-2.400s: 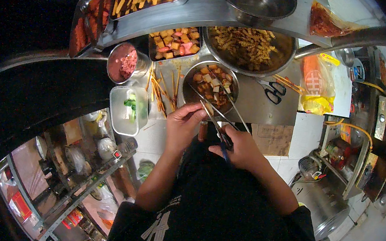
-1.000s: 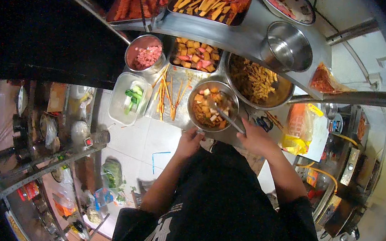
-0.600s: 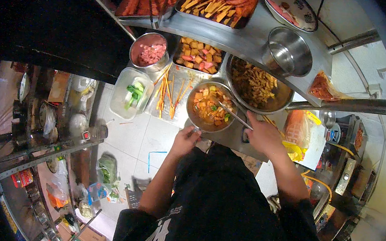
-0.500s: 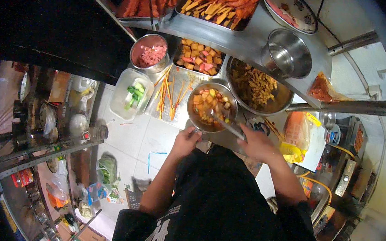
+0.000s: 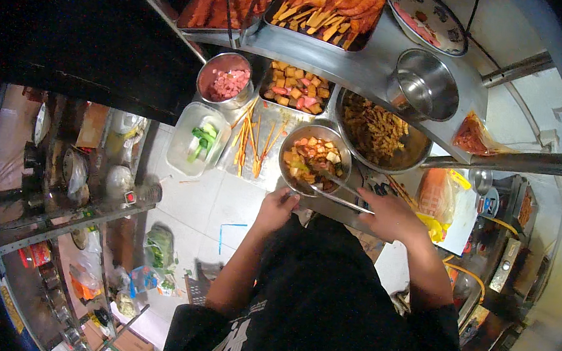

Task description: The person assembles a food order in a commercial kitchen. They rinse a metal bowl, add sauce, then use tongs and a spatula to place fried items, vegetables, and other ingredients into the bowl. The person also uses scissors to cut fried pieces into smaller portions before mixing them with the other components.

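Note:
A round metal bowl (image 5: 343, 155) holds diced food (image 5: 311, 153), tan cubes mixed with darker brown pieces and sauce. At its near left edge my left hand (image 5: 276, 212) is closed on the rim, thumb and fingers pinching it. My right hand (image 5: 390, 215), coming from the right, grips metal tongs (image 5: 344, 200). Their two arms stand apart, with the ends in the near part of the bowl among the food. Whether the tips pinch any piece cannot be made out.
Around the bowl are wooden skewers (image 5: 257, 160), a plastic tub (image 5: 178, 140) of greens, a pot (image 5: 241, 96) of pink pieces, a tray (image 5: 329, 103) of cubes and a large basin (image 5: 419, 147) of curled brown food. A metal shelf (image 5: 331, 63) with loaded trays overhangs them.
The food in the bowl has been turned over and looks darker, with more brown pieces on top. The tongs' arms now show spread apart. My left hand keeps its place on the rim.

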{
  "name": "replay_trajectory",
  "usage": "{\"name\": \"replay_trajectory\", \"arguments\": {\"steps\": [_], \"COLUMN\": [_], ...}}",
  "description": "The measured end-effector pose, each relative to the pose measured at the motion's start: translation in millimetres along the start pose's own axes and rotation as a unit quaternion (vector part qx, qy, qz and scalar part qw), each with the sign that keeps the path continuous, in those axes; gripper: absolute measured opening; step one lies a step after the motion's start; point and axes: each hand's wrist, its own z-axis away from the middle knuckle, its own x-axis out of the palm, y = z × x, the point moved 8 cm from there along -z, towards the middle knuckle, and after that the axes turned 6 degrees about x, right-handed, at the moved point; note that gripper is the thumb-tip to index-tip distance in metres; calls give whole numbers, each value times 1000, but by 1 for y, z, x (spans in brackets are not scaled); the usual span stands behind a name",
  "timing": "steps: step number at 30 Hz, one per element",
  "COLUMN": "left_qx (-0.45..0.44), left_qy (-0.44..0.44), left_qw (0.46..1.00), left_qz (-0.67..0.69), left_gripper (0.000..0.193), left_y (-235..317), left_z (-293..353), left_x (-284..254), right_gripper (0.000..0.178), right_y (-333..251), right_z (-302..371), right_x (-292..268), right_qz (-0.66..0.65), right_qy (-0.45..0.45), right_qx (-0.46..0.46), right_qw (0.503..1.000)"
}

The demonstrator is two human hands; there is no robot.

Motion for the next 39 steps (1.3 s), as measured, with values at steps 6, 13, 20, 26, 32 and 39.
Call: {"name": "replay_trajectory", "arguments": {"steps": [6,13,20,26,32,39], "left_qx": [28,55,49,42,37,31], "left_qy": [31,24,25,15,5,18], "left_qw": [997,991,987,988,990,993], "left_qz": [-62,-123,-150,-150,-133,-115], "left_gripper": [22,27,28,26,25,27], "left_y": [-2,-1,-8,-2,15,12], "left_z": [3,10,9,10,9,10], "left_x": [1,5,2,1,-3,-4], "right_gripper": [52,42,69,65,68,62], "right_y": [13,61,31,14,13,41], "right_z": [-17,-33,-30,-11,18,-7], "right_x": [-12,66,32,-3,-9,12], "right_qz": [-1,-491,-57,43,78,92], "right_qy": [44,-231,54,107,12,99], "right_qx": [35,131,9,22,1,145], "right_qw": [998,830,997,993,997,980]}}
